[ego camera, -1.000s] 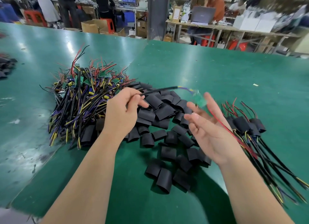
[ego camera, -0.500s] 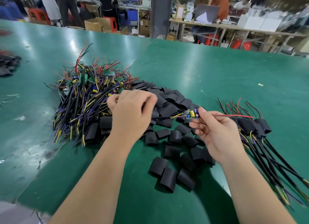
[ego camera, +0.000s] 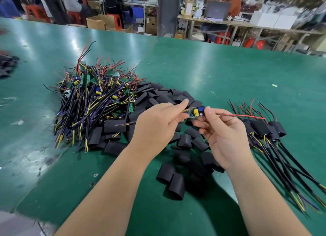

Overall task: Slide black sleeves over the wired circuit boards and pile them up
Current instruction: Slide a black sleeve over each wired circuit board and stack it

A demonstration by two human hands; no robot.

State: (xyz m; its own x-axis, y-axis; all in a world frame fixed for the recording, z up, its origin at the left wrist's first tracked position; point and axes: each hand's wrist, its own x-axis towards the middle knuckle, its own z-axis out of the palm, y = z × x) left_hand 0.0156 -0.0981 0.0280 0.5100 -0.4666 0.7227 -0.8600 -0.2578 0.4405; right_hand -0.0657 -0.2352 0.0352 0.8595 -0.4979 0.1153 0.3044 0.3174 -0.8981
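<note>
circuit board (ego camera: 196, 112) between both hands, left hand (ego camera: 157, 124) pinching its wires, right hand (ego camera: 224, 135) pinching board

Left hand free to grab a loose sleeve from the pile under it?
Probably not yet: the left hand pinches the circuit board with the right hand. Nothing covers the sleeves below it.

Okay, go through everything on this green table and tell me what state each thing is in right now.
Small green circuit board with yellow and blue parts: bare, no sleeve on, held between both hands.
Left hand: pinches the wires at the board's left end.
Right hand: pinches the board's right end.
Heap of wired boards: unsleeved, tangled.
Loose black sleeves: empty, scattered.
Pile of sleeved boards: finished, at the right.
</note>
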